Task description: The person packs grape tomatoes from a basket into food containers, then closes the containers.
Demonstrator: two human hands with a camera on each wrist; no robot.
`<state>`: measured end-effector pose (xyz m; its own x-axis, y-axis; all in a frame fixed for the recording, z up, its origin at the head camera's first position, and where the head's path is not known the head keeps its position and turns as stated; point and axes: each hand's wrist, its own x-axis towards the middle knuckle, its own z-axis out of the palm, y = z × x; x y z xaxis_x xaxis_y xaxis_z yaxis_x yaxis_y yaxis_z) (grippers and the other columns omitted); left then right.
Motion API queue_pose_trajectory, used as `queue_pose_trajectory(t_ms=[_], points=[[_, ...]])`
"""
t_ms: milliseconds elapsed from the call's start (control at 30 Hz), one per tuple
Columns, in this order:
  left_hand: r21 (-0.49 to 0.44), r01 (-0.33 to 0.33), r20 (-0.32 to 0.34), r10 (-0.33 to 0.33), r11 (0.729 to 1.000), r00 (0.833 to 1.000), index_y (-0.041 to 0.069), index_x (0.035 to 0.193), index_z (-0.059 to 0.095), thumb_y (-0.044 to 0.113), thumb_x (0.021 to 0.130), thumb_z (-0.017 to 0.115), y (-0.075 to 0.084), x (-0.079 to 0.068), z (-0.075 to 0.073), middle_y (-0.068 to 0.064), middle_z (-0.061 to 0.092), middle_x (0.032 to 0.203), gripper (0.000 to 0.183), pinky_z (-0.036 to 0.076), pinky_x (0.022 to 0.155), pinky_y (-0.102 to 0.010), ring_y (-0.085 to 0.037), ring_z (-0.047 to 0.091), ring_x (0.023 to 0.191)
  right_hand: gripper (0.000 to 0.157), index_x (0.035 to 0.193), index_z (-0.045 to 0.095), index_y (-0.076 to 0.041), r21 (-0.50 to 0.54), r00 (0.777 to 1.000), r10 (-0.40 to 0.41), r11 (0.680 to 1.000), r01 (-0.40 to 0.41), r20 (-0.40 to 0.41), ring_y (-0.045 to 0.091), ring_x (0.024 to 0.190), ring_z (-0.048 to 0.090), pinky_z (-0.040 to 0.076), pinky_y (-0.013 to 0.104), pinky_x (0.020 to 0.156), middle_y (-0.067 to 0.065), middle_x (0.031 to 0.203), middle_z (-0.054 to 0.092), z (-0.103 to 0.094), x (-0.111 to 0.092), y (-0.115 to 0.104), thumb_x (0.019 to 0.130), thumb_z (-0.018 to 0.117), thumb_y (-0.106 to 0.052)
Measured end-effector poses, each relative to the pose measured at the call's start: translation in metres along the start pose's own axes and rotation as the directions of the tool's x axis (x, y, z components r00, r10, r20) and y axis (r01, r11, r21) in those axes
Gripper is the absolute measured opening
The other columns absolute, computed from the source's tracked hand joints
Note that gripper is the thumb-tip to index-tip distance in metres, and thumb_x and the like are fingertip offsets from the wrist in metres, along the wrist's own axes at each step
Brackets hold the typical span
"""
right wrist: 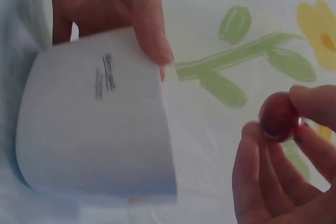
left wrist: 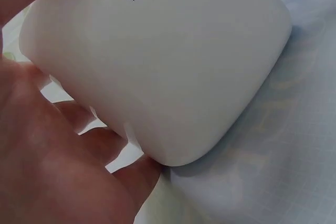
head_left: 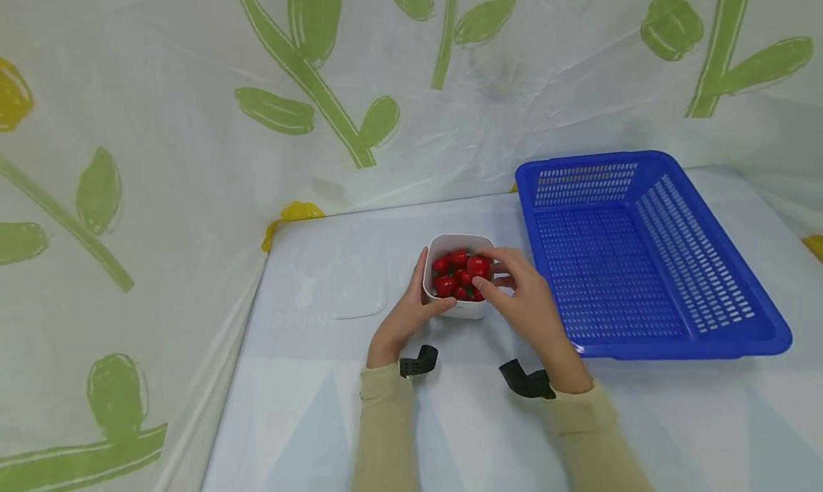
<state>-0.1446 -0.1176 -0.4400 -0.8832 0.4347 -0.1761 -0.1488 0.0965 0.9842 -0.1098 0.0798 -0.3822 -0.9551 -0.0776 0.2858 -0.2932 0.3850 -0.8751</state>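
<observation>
A white square container (head_left: 466,310) full of small red tomatoes (head_left: 444,286) stands on the table. My left hand (head_left: 411,313) grips it at the left, thumb at the front rim and fingers along the side; the left wrist view shows the container wall (left wrist: 178,72) with black print. Above the container's right side, my right hand (head_left: 529,300) pinches one cherry tomato (head_left: 479,266) between thumb and fingers. In the right wrist view this tomato (right wrist: 278,116) is held apart from the container (right wrist: 100,140). The container's contents are out of sight in both wrist views.
A large blue plastic basket (head_left: 611,350) with slotted walls stands close to the right of the container. On the left lies a clear flat lid (head_left: 358,292). A white sheet (head_left: 450,156) with green plants hangs behind the table.
</observation>
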Motion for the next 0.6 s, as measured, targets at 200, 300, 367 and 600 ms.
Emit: queue_pose_trajectory(t_ms=[200, 300, 367, 600], points=[[0.016, 0.012, 0.001, -0.012, 1.0, 1.0, 0.039, 0.14, -0.009, 0.026, 0.084, 0.062, 0.01, -0.007, 0.001, 0.011, 0.002, 0.147, 0.091, 0.024, 0.102, -0.044, -0.019, 0.015, 0.133, 0.039, 0.119, 0.055, -0.009, -0.021, 0.999, -0.04, 0.999, 0.04, -0.031, 0.018, 0.092, 0.054, 0.049, 0.037, 0.076, 0.007, 0.105, 0.054, 0.013, 0.0, -0.003, 0.081, 0.065, -0.01], [0.038, 0.002, -0.023, -0.001, 0.999, 1.0, 0.045, 0.138, -0.005, 0.03, 0.082, 0.064, -0.003, -0.002, -0.001, 0.017, 0.004, 0.145, 0.091, 0.026, 0.1, -0.046, -0.016, 0.015, 0.132, 0.039, 0.119, 0.055, -0.014, -0.084, 0.998, -0.047, 0.995, 0.044, -0.038, 0.014, 0.089, 0.052, 0.049, 0.035, 0.075, 0.003, 0.105, 0.054, 0.018, 0.0, 0.011, 0.081, 0.066, -0.016], [0.056, -0.014, -0.033, 0.015, 0.998, 0.999, 0.048, 0.137, -0.002, 0.034, 0.079, 0.066, -0.012, 0.002, -0.001, 0.019, 0.006, 0.144, 0.091, 0.028, 0.099, -0.047, -0.015, 0.016, 0.131, 0.039, 0.119, 0.056, -0.013, -0.123, 0.998, -0.037, 0.992, 0.031, -0.046, 0.017, 0.089, 0.052, 0.048, 0.037, 0.076, 0.005, 0.106, 0.054, 0.019, -0.001, 0.014, 0.081, 0.066, -0.016], [0.07, -0.03, -0.01, 0.031, 0.997, 0.999, 0.041, 0.14, -0.001, 0.028, 0.081, 0.065, -0.004, 0.001, 0.002, 0.012, 0.009, 0.146, 0.09, 0.034, 0.095, -0.044, -0.018, 0.021, 0.129, 0.037, 0.116, 0.058, -0.012, -0.297, 0.999, -0.009, 0.955, -0.005, -0.047, 0.023, 0.093, 0.044, 0.042, 0.035, 0.07, 0.008, 0.108, 0.056, 0.023, -0.002, 0.025, 0.08, 0.066, -0.019]])
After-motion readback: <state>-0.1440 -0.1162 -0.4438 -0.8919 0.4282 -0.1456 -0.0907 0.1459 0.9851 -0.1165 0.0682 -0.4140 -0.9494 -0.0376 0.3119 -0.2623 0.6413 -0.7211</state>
